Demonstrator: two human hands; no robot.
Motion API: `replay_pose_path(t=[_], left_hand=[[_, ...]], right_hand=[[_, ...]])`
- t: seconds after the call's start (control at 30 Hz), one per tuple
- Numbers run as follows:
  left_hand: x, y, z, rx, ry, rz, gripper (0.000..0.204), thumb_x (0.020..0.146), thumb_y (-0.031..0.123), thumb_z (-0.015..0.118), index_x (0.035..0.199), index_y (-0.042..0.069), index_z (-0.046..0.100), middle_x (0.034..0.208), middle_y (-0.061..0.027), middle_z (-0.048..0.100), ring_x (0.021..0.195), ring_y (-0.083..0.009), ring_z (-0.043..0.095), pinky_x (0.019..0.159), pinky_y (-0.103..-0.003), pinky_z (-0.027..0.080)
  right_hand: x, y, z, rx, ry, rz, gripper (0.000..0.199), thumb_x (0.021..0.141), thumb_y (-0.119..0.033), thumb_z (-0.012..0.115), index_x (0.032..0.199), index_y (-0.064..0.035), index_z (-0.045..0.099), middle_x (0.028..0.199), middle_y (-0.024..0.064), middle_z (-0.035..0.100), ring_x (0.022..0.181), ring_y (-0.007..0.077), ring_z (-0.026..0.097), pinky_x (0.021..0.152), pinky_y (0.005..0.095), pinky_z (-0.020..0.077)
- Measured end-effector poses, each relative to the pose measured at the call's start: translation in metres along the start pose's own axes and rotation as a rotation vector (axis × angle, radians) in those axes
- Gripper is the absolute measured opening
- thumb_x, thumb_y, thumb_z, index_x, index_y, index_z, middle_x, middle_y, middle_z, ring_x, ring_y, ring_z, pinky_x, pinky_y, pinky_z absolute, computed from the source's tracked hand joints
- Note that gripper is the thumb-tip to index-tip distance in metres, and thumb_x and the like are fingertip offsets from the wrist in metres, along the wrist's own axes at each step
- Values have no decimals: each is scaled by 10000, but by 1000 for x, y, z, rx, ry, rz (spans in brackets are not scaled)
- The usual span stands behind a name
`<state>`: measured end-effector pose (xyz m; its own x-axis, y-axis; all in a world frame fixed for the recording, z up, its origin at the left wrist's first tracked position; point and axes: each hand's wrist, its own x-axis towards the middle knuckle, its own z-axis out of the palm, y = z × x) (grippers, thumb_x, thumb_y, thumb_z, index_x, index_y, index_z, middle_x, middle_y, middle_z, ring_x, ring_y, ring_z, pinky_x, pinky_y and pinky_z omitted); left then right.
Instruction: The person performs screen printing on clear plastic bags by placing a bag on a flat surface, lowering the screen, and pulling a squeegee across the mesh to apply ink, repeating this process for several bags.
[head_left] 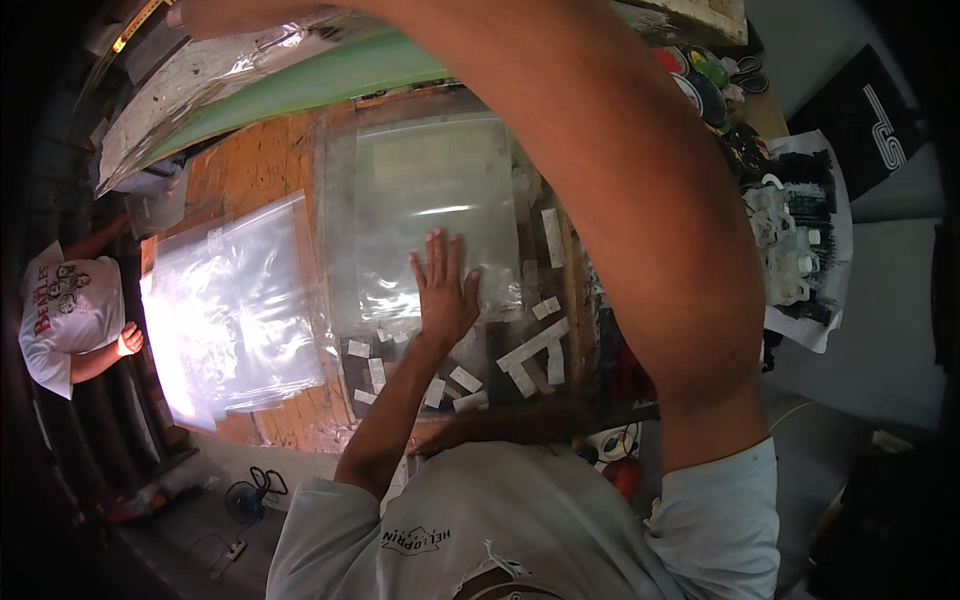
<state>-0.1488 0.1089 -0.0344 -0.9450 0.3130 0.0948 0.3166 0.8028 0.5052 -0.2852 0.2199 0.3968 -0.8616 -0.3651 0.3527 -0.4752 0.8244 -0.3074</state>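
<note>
A clear film (425,215) lies flat on a glass plate (345,330) near the middle of the wooden tabletop (250,170), with a pale rectangle showing through its upper part. The left hand (440,290) rests palm down on the lower edge of the film, its grip spread wide with the fingers flat and pinching nothing. Around the hand, short strips of white tape (530,345) lie scattered over the dark lower part of the plate. The right arm reaches up and across the view to the top left, where the right hand (205,15) sits at the frame's edge on a raised screen frame (250,85) with a green edge and a shiny sheet over it; whether its grip is spread or pressed together cannot be told, as only part of the hand shows. Just left of the plate lies a stack of clear plastic bags (235,310), bright with glare. Far to the left stands another person (65,310) in a white printed shirt, beside the tabletop. To the right, well apart from the film, a printed cloth (800,240) carries black and white marks, and above it sit round paint lids (705,75) in several colours.
</note>
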Motion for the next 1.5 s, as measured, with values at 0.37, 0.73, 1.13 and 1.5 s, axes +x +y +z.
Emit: replay_pose_path(t=[0.37, 0.73, 1.13, 1.5], left_hand=[[-66, 5, 0, 133, -3, 3, 615, 1020, 267, 592, 1549, 15, 405, 1686, -268, 214, 1599, -426, 99, 1201, -746, -3], [-71, -2, 2, 114, 8, 51, 592, 1031, 273, 567, 1548, 26, 418, 1690, -255, 215, 1601, -418, 99, 1215, -731, 2], [-76, 19, -77, -276, 171, 31, 621, 1013, 219, 593, 1558, 2, 389, 1655, -259, 292, 1576, -426, 208, 1241, -666, 43], [-164, 5, -113, -1989, 173, -1091, 330, 1036, 432, 619, 1187, 139, 631, 1198, -77, 651, 1163, -255, 600, 1055, -524, 458]], right_hand=[[5, -9, -2, 109, -159, 127, 303, 1009, -220, 560, 1034, 46, 705, 879, 158, 659, 756, 201, 638, 686, 340, 588], [-10, -34, -5, 171, -188, 258, 438, 1029, -350, 590, 993, 71, 703, 788, 185, 668, 691, 297, 657, 695, 380, 596], [-77, -43, 58, -85, 168, -41, 585, 922, -537, 680, 1249, -53, 711, 973, 199, 681, 972, 333, 662, 903, 464, 465], [-170, 44, 265, 62, -105, 158, 715, 769, 113, 652, 1441, -116, 572, 978, 79, 584, 966, 287, 551, 886, 449, 363]])
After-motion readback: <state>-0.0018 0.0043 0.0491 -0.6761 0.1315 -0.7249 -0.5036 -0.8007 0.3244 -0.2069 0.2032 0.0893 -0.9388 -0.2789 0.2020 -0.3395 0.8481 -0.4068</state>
